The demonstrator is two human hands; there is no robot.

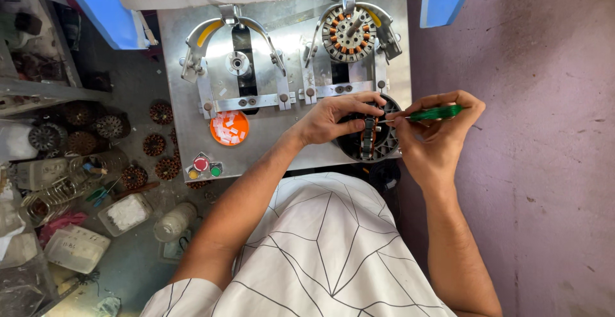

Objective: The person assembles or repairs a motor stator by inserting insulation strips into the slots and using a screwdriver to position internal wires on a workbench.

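White slips in orange dish (229, 128); hands closed on stator (369, 136) and green screwdriver (435, 113).

- The left hand (333, 119) and right hand (435, 131), holding a green-handled tool (435, 113), crowd over the black round part (371, 139) at the near right of the metal plate (173, 86).
- Far of them, two clamp fixtures (234, 60) and a wound stator (349, 33) block the plate's far half.
- An orange dish (229, 128) and coloured buttons (204, 166) take the near left; bare plate lies between them and the left wrist.
- Left of the plate, stators (154, 144), jars (174, 221) and tubs (125, 213) clutter the bench.
- Right, the purple floor (544, 163) is open.
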